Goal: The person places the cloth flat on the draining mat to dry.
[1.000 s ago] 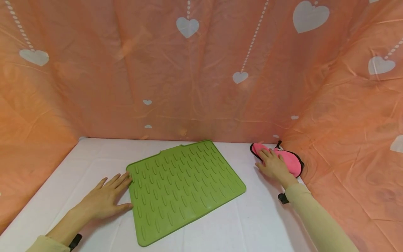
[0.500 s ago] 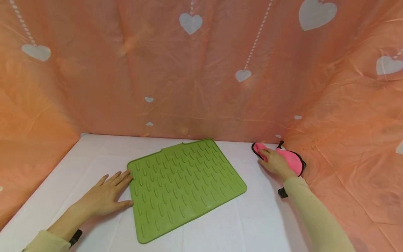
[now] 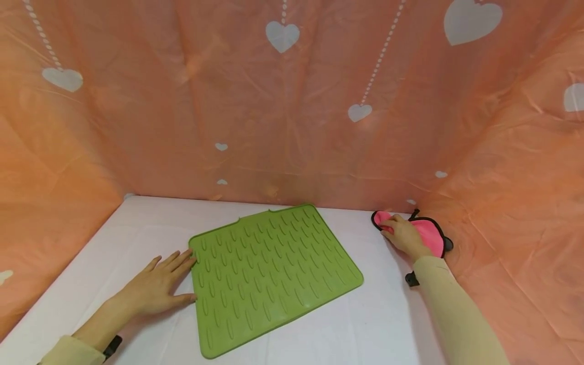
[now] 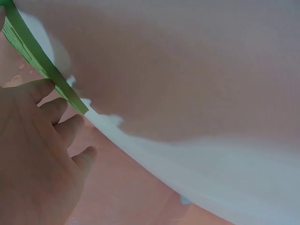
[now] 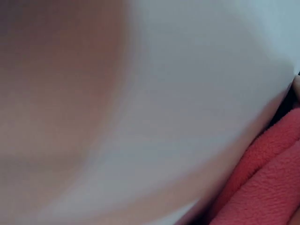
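The right hand [image 3: 406, 237] pinches the pink cloth [image 3: 430, 235], seemingly bunched for grip, by the far right corner of the counter [image 3: 137, 233]; the left hand [image 3: 152, 290], fingers spread, touches the mid-counter green mat [image 3: 274, 276], apparently steadying it.

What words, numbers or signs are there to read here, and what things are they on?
None that I can read.
Orange sheet: pale hearts and dots, no letters.
Green mat: bumpy, no writing seen.
Pink cloth: no writing seen, but the right hand covers part, so I can't tell there.
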